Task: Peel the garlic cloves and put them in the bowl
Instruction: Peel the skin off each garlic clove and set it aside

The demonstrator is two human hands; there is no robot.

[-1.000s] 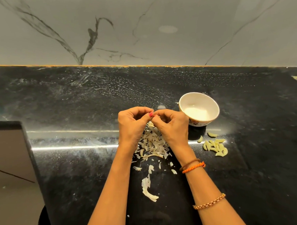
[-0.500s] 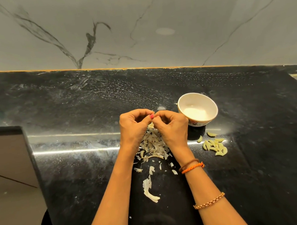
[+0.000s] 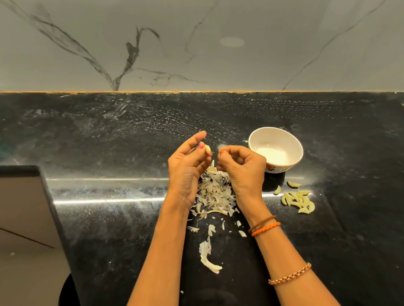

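Fingertips of our left hand [image 3: 187,169] pinch a small pale peeled garlic clove [image 3: 207,149]; our right hand [image 3: 243,169] pinches something too small to identify. Beside it stands the white ceramic bowl [image 3: 275,149], contents hard to make out.

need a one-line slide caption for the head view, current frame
Left hand holds a garlic clove, right hand pinches skin above the peel pile; bowl waits beside.
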